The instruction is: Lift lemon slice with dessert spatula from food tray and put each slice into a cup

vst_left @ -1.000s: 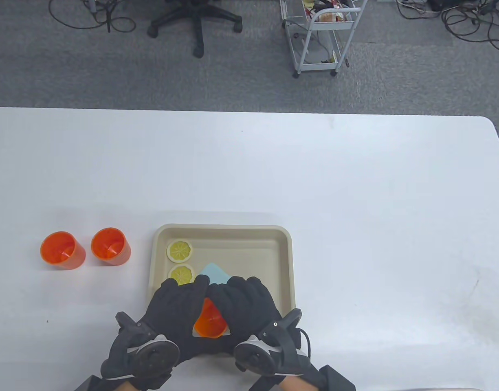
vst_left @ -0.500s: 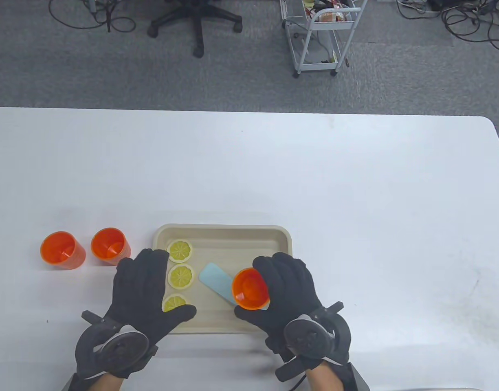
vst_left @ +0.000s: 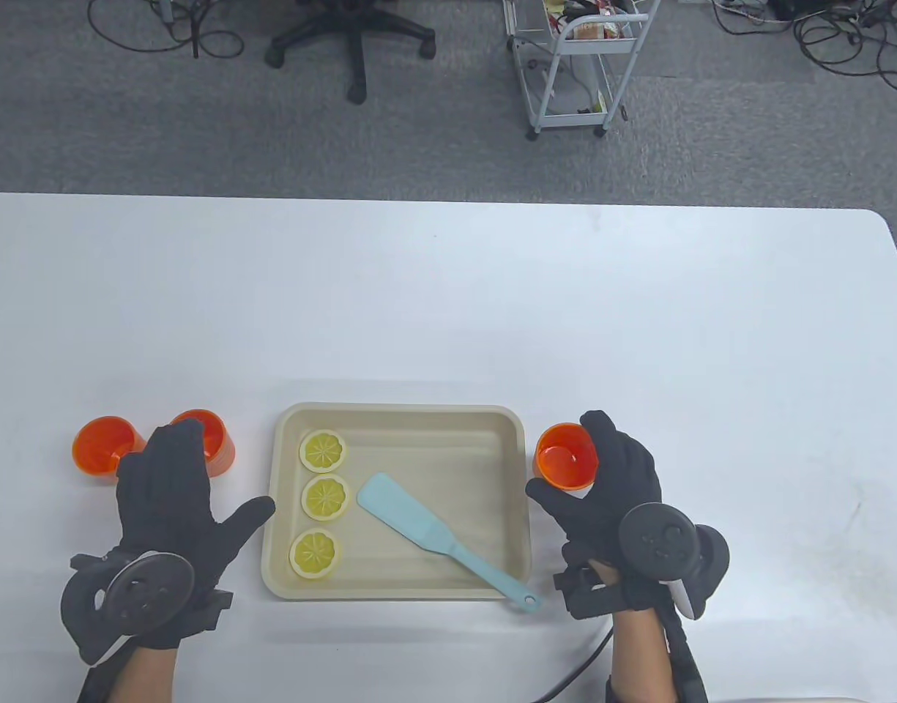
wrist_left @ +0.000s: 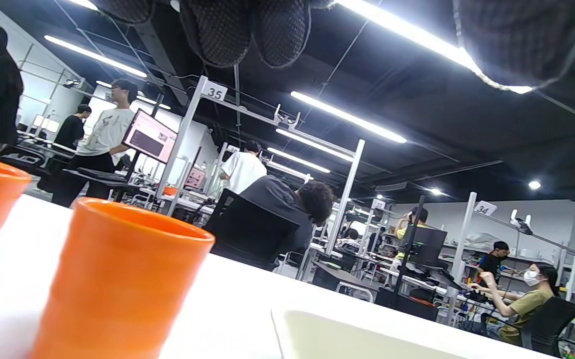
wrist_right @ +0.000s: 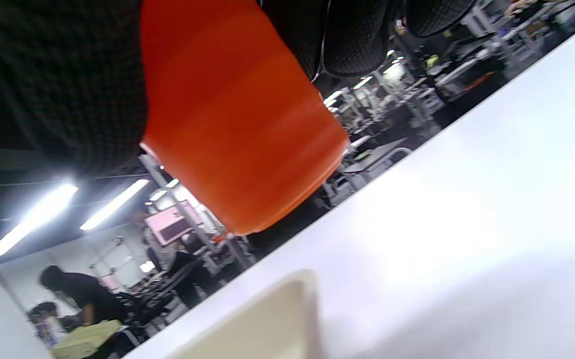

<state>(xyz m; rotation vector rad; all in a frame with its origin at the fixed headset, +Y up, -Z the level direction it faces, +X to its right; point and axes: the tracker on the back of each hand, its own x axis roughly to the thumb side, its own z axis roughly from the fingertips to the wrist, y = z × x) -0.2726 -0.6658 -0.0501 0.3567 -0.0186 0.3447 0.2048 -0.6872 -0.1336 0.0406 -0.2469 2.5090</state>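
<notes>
A beige food tray [vst_left: 510, 432] holds three lemon slices [vst_left: 324, 451] [vst_left: 325, 497] [vst_left: 315, 553] down its left side and a light-blue dessert spatula [vst_left: 419, 526] lying diagonally, handle toward the front right corner. My right hand [vst_left: 602, 476] grips an orange cup [vst_left: 565, 455] just right of the tray; in the right wrist view the cup [wrist_right: 237, 124] hangs above the table. Two more orange cups [vst_left: 105, 445] [vst_left: 212, 433] stand left of the tray. My left hand [vst_left: 173, 483] hovers with straight fingers over the nearer cup [wrist_left: 117, 279], holding nothing.
The white table [vst_left: 448, 293] stretches far beyond the tray. An office chair [vst_left: 353, 36] and a wire cart [vst_left: 572, 66] stand on the carpet past the far edge. People at desks show in the left wrist view.
The hands parted over the tray. My right hand carried the orange cup from above the tray to its right side. My left hand swung left toward the two cups, uncovering the third slice and the spatula handle.
</notes>
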